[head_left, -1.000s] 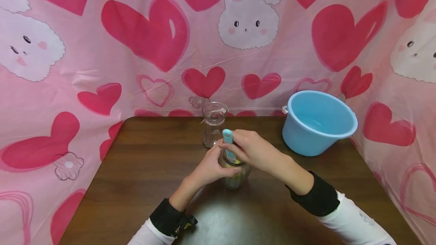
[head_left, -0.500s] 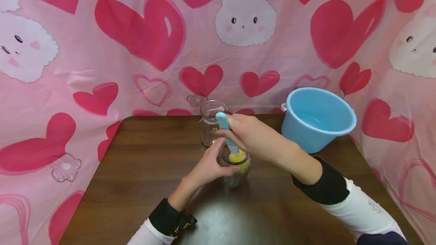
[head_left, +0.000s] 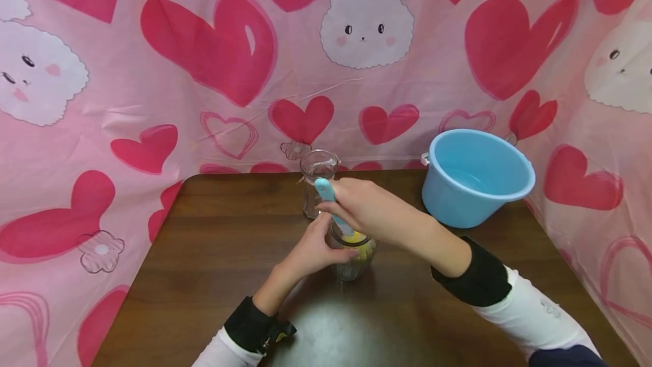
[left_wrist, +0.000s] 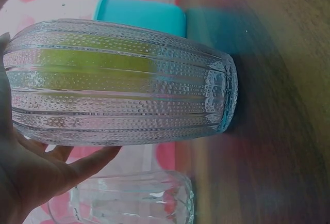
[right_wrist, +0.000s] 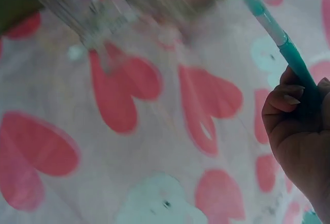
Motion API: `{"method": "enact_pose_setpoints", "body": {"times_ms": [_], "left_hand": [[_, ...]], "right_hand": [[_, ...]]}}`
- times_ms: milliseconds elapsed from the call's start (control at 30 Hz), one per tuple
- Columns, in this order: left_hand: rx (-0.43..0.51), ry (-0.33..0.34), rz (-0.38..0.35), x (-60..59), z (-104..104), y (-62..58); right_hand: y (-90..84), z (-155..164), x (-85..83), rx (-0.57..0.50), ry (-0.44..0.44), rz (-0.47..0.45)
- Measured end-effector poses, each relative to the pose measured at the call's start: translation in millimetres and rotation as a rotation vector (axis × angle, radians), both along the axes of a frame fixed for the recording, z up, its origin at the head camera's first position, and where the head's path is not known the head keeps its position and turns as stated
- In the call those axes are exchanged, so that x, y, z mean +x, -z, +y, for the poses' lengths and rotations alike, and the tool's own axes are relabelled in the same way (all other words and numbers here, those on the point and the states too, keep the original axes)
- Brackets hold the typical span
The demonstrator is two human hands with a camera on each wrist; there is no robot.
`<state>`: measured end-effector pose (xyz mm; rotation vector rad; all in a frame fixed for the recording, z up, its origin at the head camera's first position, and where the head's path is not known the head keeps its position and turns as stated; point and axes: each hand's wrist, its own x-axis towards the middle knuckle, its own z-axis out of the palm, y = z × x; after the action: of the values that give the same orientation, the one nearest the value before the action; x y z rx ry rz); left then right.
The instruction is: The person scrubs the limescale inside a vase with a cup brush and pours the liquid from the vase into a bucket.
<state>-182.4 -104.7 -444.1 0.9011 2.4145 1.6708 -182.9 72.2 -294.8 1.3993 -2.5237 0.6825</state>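
Currently, status as follows.
Left hand (head_left: 311, 251): fingers wrapped around the ribbed glass jar (head_left: 352, 258), steadying it upright.
Right hand (head_left: 364, 208): fingers clamped on the teal brush handle (head_left: 326, 196); yellow brush head inside the jar mouth.
Jar location: counter (head_left: 204, 254) centre.
Second glass jar (head_left: 318, 177): 12 o'clock of the ribbed jar, just beside.
Blue basin (head_left: 476, 177): 2 o'clock, well apart.

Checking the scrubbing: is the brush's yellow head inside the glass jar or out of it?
Inside. The brush runs down through the jar mouth, its yellow showing behind the glass.
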Motion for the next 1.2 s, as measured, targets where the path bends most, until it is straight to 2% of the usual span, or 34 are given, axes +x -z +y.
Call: {"method": "enact_pose_setpoints", "body": {"times_ms": [133,300,400,567,667,767,900,967,1067,1200], "left_hand": [[-0.005,0.003,0.003,0.2,-0.7,0.6],[0.013,0.018,-0.011,-0.4,-0.2,0.4],[0.023,0.019,-0.004,0.0,-0.9,0.5],[0.03,0.015,-0.017,1.5,-2.3,0.8],[0.032,0.014,-0.015,1.9,-2.2,0.9],[0.023,0.014,-0.018,2.5,-2.2,1.5],[0.024,0.032,-0.023,2.7,-2.2,2.5],[0.025,0.035,-0.022,2.8,-2.5,2.6],[0.014,0.023,-0.009,3.4,-3.3,2.3],[0.008,0.014,-0.011,4.4,-4.0,1.8]], "right_hand": [[9.5,-2.2,0.1,0.01,0.023,-0.014],[-5.3,2.8,7.7,-0.09,0.025,0.064],[-9.2,6.0,11.1,-0.098,0.015,0.07],[14.0,10.4,10.1,-0.051,0.064,-0.036],[25.8,11.8,7.9,-0.03,0.084,-0.067],[24.5,11.4,8.3,-0.038,0.081,-0.029],[11.2,9.0,12.8,-0.084,0.07,0.058],[7.5,7.6,14.4,-0.099,0.066,0.072],[13.3,5.9,13.4,-0.078,0.081,0.037],[31.2,5.6,10.2,-0.033,0.123,-0.043]]}}
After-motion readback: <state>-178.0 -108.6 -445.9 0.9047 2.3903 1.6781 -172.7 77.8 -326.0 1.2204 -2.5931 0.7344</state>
